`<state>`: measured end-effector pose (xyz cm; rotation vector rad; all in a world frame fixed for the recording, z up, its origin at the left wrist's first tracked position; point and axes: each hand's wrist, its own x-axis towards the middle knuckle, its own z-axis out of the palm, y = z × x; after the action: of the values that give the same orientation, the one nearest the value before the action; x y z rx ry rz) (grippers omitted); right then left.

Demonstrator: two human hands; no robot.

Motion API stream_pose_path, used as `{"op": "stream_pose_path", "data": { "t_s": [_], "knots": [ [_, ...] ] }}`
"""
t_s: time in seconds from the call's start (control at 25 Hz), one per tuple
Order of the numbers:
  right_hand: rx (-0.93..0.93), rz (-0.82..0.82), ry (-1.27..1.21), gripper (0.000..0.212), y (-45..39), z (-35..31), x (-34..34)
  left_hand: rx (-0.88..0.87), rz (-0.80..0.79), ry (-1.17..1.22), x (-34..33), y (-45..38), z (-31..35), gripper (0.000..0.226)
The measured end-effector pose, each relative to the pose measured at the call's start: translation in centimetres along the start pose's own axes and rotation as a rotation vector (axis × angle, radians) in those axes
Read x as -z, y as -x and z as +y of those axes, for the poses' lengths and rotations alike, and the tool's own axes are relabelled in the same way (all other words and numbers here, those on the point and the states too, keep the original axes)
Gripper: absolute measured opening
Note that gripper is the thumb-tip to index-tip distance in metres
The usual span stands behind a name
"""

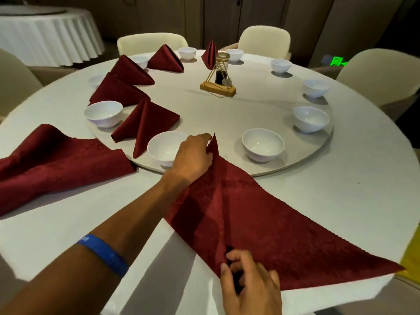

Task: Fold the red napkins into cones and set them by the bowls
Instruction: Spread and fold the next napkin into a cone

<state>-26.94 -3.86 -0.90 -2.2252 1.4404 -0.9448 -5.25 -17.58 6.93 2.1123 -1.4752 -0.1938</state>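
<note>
A red napkin (268,214) lies folded into a triangle on the near part of the white table (341,201). My left hand (193,155) pinches its far tip, lifted just right of a white bowl (164,147). My right hand (247,283) grips the napkin's near fold at the table edge. Several folded red cones stand by bowls along the left of the turntable, the nearest cone (145,123) beside a bowl (103,113). Another bowl (262,144) sits right of the tip.
A loose heap of red napkins (56,160) lies at the left. A gold-framed bottle stand (219,78) sits mid-turntable (295,169). More bowls (310,118) ring the right side. Cream chairs (263,39) surround the table; another white-clothed table (45,32) stands far left.
</note>
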Motion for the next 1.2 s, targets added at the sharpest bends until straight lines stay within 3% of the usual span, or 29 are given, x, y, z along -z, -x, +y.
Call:
{"op": "stream_pose_path", "data": {
  "t_s": [0.12,0.2,0.32,0.4,0.48,0.56,0.72,1.2],
  "knots": [
    [0.051,0.017,0.084,0.016,0.0,1.5,-0.7,-0.199,0.15,-0.127,-0.8,2.8,0.2,0.054],
    [0.086,0.023,0.113,0.018,-0.1,2.1,-1.1,-0.289,0.276,-0.139,-0.9,8.1,-1.2,0.05],
    [0.118,0.019,0.146,0.022,0.0,2.6,-1.5,-0.059,0.246,-0.085,-0.2,12.7,-6.2,0.045],
    [0.123,0.011,0.144,0.023,0.2,2.8,-1.7,0.166,0.152,0.075,0.7,12.9,-8.8,0.042],
    [0.118,0.015,0.141,0.023,0.2,2.9,-1.5,0.248,0.087,0.27,0.9,12.3,-9.6,0.035],
    [0.126,0.032,0.129,0.023,0.2,2.8,-1.6,0.257,0.073,0.358,1.1,12.0,-10.2,0.023],
    [0.174,0.054,0.133,0.023,0.3,2.7,-1.7,0.284,0.061,0.452,1.8,11.6,-11.4,0.022],
    [0.278,0.064,0.18,0.027,0.4,3.5,-1.7,0.197,0.115,0.261,0.7,12.4,-12.5,0.017]
  ]
}}
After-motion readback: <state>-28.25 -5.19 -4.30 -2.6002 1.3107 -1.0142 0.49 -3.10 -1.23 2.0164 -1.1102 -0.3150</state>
